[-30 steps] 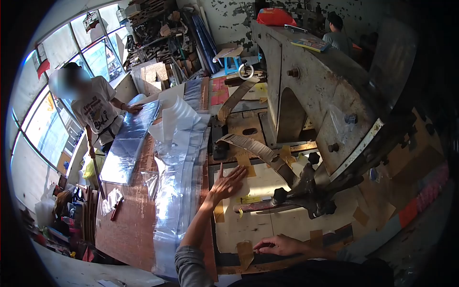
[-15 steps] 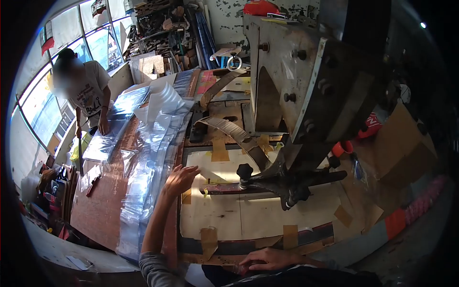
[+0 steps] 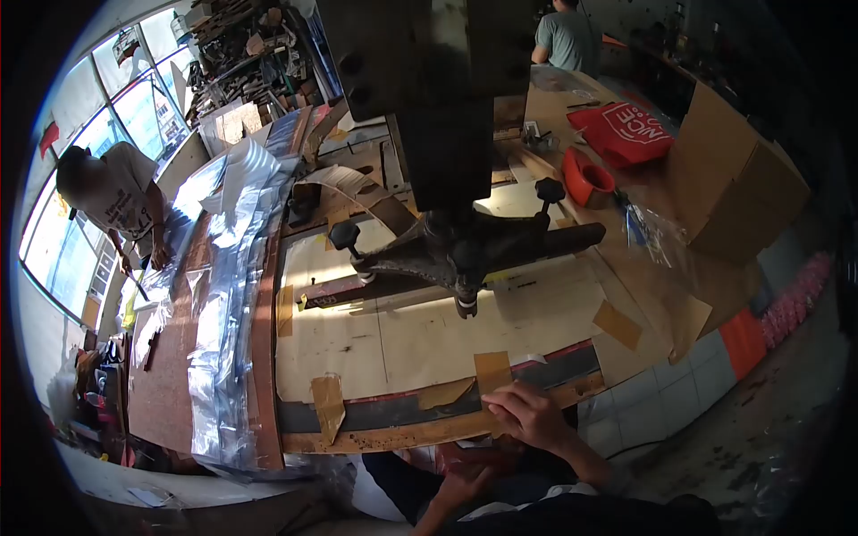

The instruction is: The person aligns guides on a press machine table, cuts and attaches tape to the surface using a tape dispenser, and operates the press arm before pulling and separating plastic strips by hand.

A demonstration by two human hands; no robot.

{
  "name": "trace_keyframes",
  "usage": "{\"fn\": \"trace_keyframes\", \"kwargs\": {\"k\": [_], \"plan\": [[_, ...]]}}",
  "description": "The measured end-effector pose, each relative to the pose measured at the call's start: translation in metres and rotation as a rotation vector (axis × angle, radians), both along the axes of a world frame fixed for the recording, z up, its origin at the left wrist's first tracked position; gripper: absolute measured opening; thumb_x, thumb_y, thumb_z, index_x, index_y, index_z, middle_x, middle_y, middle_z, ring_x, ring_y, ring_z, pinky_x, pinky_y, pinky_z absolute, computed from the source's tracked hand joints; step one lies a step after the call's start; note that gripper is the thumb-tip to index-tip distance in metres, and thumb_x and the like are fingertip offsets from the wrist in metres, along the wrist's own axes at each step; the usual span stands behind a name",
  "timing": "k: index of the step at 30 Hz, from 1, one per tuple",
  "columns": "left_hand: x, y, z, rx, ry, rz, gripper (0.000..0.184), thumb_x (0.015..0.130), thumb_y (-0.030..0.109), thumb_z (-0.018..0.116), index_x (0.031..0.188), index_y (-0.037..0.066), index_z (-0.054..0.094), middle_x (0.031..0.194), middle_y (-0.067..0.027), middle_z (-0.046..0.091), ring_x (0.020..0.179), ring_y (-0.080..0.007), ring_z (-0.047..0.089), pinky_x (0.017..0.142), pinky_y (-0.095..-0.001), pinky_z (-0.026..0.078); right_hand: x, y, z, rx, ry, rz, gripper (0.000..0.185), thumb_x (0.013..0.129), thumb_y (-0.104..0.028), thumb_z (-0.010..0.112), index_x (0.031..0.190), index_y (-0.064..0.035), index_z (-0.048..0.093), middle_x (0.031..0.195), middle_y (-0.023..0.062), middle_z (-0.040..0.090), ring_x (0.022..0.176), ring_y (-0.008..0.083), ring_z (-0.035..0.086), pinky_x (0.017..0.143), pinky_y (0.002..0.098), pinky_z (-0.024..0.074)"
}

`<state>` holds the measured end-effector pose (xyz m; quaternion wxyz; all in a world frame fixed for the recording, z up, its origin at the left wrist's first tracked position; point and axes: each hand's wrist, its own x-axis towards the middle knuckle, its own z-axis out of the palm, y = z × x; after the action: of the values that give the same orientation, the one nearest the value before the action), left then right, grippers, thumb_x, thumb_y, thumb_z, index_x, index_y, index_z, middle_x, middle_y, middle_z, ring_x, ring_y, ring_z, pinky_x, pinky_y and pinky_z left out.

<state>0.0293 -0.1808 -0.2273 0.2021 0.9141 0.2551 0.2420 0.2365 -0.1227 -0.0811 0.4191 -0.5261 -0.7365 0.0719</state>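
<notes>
My right hand [image 3: 529, 416] is at the front edge of the worktable, above a strip of brown tape [image 3: 492, 373]. Its fingers are curled together, and whatever they hold, if anything, is too small to make out. Lower down, over my lap, my left hand [image 3: 465, 487] is closed in shadow beside a dark red thing [image 3: 475, 457] whose kind I cannot tell. Beyond my hands a pale sheet [image 3: 429, 348] is taped to the table. A black metal press arm with knobs [image 3: 469, 255] stands over it, above a dark bar [image 3: 335, 292].
Clear plastic sheets [image 3: 223, 313] lie along the left board, where a co-worker [image 3: 116, 192] bends over. On the right are a red container [image 3: 586, 179], a red bag [image 3: 621, 132] and a cardboard box [image 3: 742, 179]. Another person [image 3: 567, 37] is at the back.
My left hand has come down from above the sheet to my lap. My right hand has gone from lying flat to curled fingers at the table edge. The view has turned right.
</notes>
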Motion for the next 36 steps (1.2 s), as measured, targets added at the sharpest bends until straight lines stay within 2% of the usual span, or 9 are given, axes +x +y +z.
{"fn": "trace_keyframes", "kwargs": {"k": [1, 3, 4, 7, 12, 29, 36], "plan": [[0.007, 0.002, -0.036, -0.100, 0.075, 0.005, 0.022, 0.081, 0.022, 0.062, 0.097, 0.007, 0.060, 0.080, -0.0081, 0.060, 0.078, -0.0256, 0.063, 0.071, -0.0356, 0.052, 0.001, -0.001, -0.003, 0.052, -0.064, -0.012, 0.015, 0.081, -0.011, 0.066, 0.095, -0.0066, 0.065, 0.084, 0.0051, 0.061, 0.072, 0.0212, 0.061, 0.064, 0.0318, 0.0504], [0.011, 0.004, -0.084, 0.023, 0.290, 0.120, 0.030, 0.085, 0.027, 0.057, 0.105, 0.005, 0.060, 0.087, -0.0112, 0.061, 0.084, -0.0291, 0.064, 0.075, -0.0404, 0.051, 0.003, 0.001, -0.007, 0.176, -0.198, -0.049, 0.016, 0.080, -0.013, 0.066, 0.095, -0.0059, 0.065, 0.082, 0.0050, 0.060, 0.070, 0.0203, 0.061, 0.062, 0.0314, 0.0502], [0.010, 0.007, -0.095, 0.053, 0.361, 0.164, 0.030, 0.085, 0.028, 0.057, 0.105, 0.005, 0.060, 0.087, -0.0113, 0.061, 0.084, -0.0292, 0.064, 0.075, -0.0405, 0.051, 0.004, 0.001, -0.011, 0.236, -0.233, -0.107, 0.014, 0.078, -0.012, 0.065, 0.090, -0.0039, 0.065, 0.080, 0.0061, 0.059, 0.065, 0.0204, 0.060, 0.058, 0.0317, 0.0491], [0.007, 0.017, -0.109, 0.022, 0.428, 0.209, 0.030, 0.086, 0.028, 0.057, 0.105, 0.005, 0.060, 0.088, -0.0117, 0.061, 0.085, -0.0296, 0.063, 0.075, -0.0409, 0.051, 0.002, 0.001, -0.013, 0.256, -0.235, -0.217, 0.012, 0.078, -0.012, 0.064, 0.087, -0.0036, 0.062, 0.080, 0.0067, 0.059, 0.063, 0.0213, 0.060, 0.056, 0.0313, 0.0489], [0.000, 0.033, -0.108, -0.057, 0.400, 0.190, 0.030, 0.086, 0.028, 0.056, 0.106, 0.005, 0.060, 0.089, -0.0122, 0.061, 0.085, -0.0303, 0.063, 0.076, -0.0414, 0.051, 0.001, 0.003, -0.011, 0.229, -0.237, -0.212, 0.009, 0.076, -0.011, 0.062, 0.083, -0.0045, 0.062, 0.079, 0.0063, 0.057, 0.060, 0.0212, 0.058, 0.053, 0.0327, 0.0470], [0.001, 0.074, -0.081, -0.234, 0.368, 0.115, 0.030, 0.087, 0.028, 0.055, 0.106, 0.005, 0.059, 0.094, -0.0140, 0.061, 0.087, -0.0325, 0.062, 0.076, -0.0432, 0.050, -0.007, 0.003, -0.001, 0.070, -0.338, -0.233, 0.015, 0.069, -0.008, 0.060, 0.084, -0.0044, 0.062, 0.080, 0.0096, 0.055, 0.065, 0.0267, 0.057, 0.058, 0.0372, 0.0445], [0.004, 0.086, -0.079, -0.272, 0.377, 0.081, 0.030, 0.088, 0.029, 0.054, 0.107, 0.005, 0.059, 0.096, -0.0147, 0.060, 0.088, -0.0335, 0.062, 0.077, -0.0439, 0.050, -0.007, 0.000, -0.005, 0.056, -0.395, -0.257, 0.020, 0.068, -0.011, 0.058, 0.087, -0.0067, 0.061, 0.082, 0.0078, 0.055, 0.064, 0.0231, 0.055, 0.057, 0.0359, 0.0424]]}}
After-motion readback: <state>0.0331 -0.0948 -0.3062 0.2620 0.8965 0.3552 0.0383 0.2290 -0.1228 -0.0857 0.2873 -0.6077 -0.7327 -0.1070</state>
